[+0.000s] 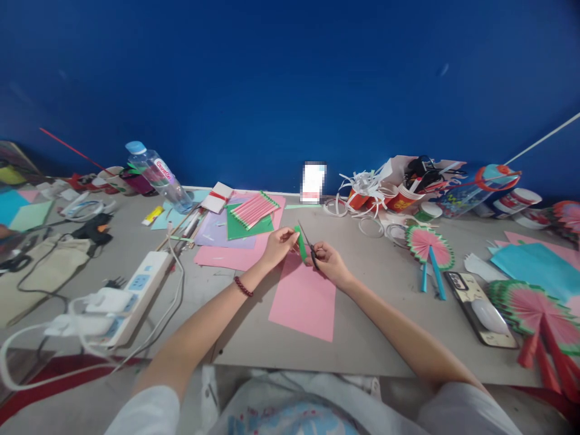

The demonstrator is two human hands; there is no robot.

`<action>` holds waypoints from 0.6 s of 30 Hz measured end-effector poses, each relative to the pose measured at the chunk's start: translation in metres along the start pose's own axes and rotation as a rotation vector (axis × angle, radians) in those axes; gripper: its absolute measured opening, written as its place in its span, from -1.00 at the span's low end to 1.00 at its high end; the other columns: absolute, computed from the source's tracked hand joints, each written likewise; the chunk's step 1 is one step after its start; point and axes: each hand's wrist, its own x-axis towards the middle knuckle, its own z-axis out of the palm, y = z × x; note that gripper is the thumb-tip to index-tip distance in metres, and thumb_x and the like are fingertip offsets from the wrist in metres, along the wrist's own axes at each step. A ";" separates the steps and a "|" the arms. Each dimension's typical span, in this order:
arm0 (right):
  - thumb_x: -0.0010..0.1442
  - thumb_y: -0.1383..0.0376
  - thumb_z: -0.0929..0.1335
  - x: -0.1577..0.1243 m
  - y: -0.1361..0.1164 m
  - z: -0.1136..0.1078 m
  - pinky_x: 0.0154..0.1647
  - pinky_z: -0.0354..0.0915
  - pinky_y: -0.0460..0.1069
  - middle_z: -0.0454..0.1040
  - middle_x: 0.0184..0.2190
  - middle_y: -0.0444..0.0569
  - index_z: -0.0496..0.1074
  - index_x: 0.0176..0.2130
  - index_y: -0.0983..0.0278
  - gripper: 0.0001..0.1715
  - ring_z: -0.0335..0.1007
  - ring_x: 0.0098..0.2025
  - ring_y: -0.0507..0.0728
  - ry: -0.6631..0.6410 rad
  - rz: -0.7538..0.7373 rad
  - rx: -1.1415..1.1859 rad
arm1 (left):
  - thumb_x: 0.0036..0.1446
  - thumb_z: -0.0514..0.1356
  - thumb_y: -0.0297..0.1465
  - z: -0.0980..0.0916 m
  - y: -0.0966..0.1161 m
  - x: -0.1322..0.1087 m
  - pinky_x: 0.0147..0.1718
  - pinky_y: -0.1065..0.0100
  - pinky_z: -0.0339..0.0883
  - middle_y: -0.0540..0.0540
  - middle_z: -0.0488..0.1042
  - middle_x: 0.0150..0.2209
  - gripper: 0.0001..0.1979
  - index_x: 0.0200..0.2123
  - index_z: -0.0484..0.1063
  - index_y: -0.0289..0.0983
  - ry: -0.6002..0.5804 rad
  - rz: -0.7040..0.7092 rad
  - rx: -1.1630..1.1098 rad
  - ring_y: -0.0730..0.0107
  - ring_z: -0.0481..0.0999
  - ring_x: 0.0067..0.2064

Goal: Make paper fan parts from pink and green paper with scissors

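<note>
My left hand (277,243) pinches a small green paper strip (299,243) and holds it upright over the table. My right hand (329,262) grips a pair of black scissors (309,246), whose blades point up and left against the green strip. Both hands hover above a pink paper sheet (304,300) lying flat on the grey table (376,326). A dark red bead bracelet sits on my left wrist.
Left: a white power strip (131,296) with cables, a black glue gun (93,228), a water bottle (158,176). Behind the hands: stacked coloured sheets and a pleated pink-green piece (254,210). Right: paper cups with white strips (389,196), finished paper fans (429,246), a phone (480,307).
</note>
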 end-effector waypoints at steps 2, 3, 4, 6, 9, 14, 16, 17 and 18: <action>-0.14 0.15 0.50 0.000 -0.002 0.001 -0.66 0.08 -0.16 0.35 -0.60 -0.27 0.20 -0.36 0.21 -0.54 0.22 -0.62 -0.05 0.007 0.005 0.008 | 0.01 0.26 -0.10 -0.001 0.000 0.001 -0.55 0.43 0.35 0.03 0.39 -0.61 -0.66 -0.50 0.35 -0.27 0.022 0.000 -0.009 0.45 0.46 -0.55; -0.14 0.14 0.50 0.000 -0.003 0.001 -0.66 0.08 -0.16 0.36 -0.60 -0.25 0.20 -0.37 0.21 -0.53 0.23 -0.61 -0.05 0.018 0.006 0.016 | 0.00 0.26 -0.09 -0.001 0.001 0.002 -0.56 0.43 0.34 0.03 0.39 -0.61 -0.65 -0.51 0.35 -0.27 0.038 -0.013 -0.023 0.44 0.46 -0.56; -0.15 0.14 0.50 0.000 -0.004 0.002 -0.66 0.08 -0.16 0.36 -0.59 -0.24 0.20 -0.37 0.22 -0.53 0.23 -0.60 -0.04 0.032 0.004 0.026 | -0.03 0.27 -0.08 -0.002 0.002 0.003 -0.57 0.43 0.34 0.04 0.38 -0.61 -0.64 -0.51 0.34 -0.26 0.052 -0.034 -0.045 0.44 0.45 -0.57; -0.14 0.12 0.50 -0.001 -0.006 0.002 -0.67 0.08 -0.17 0.39 -0.55 -0.21 0.21 -0.36 0.22 -0.52 0.23 -0.59 -0.05 0.055 0.002 0.042 | -0.07 0.29 -0.08 -0.003 0.004 0.005 -0.60 0.42 0.32 0.05 0.37 -0.61 -0.63 -0.52 0.32 -0.26 0.069 -0.075 -0.097 0.44 0.44 -0.60; -0.11 0.09 0.48 -0.001 -0.006 0.002 -0.75 0.03 -0.18 0.46 -0.41 -0.17 0.19 -0.31 0.21 -0.50 0.14 -0.66 -0.11 0.059 0.004 0.018 | -0.08 0.30 -0.10 -0.003 0.008 0.003 -0.62 0.44 0.30 0.09 0.33 -0.63 -0.62 -0.54 0.27 -0.25 0.104 -0.065 -0.163 0.49 0.40 -0.62; -0.12 0.12 0.50 -0.001 -0.001 0.001 -0.77 0.07 -0.18 0.45 -0.28 -0.16 0.15 -0.30 0.19 -0.47 0.14 -0.66 -0.13 0.028 -0.022 -0.013 | -0.01 0.28 -0.12 0.001 0.014 -0.003 -0.63 0.45 0.29 0.12 0.29 -0.65 -0.64 -0.50 0.25 -0.24 0.057 -0.045 -0.209 0.51 0.37 -0.65; -0.12 0.15 0.50 0.000 0.001 0.001 -0.74 0.08 -0.19 0.43 -0.35 -0.20 0.15 -0.31 0.20 -0.48 0.16 -0.64 -0.12 0.031 -0.032 -0.004 | -0.01 0.28 -0.11 0.002 0.015 -0.004 -0.64 0.45 0.30 0.13 0.27 -0.66 -0.64 -0.48 0.25 -0.24 0.031 -0.063 -0.219 0.50 0.38 -0.65; -0.12 0.16 0.50 0.000 0.001 0.001 -0.72 0.09 -0.19 0.42 -0.37 -0.21 0.16 -0.32 0.21 -0.49 0.17 -0.63 -0.12 0.033 -0.040 0.003 | -0.02 0.28 -0.11 0.003 0.015 -0.004 -0.65 0.45 0.30 0.13 0.27 -0.66 -0.64 -0.47 0.25 -0.24 0.020 -0.077 -0.227 0.49 0.39 -0.64; -0.13 0.17 0.50 0.000 0.001 0.001 -0.69 0.11 -0.18 0.41 -0.38 -0.21 0.17 -0.32 0.21 -0.50 0.18 -0.62 -0.12 0.030 -0.049 0.011 | -0.02 0.28 -0.10 0.004 0.015 -0.005 -0.66 0.45 0.30 0.13 0.28 -0.66 -0.64 -0.46 0.25 -0.24 0.015 -0.091 -0.235 0.48 0.39 -0.64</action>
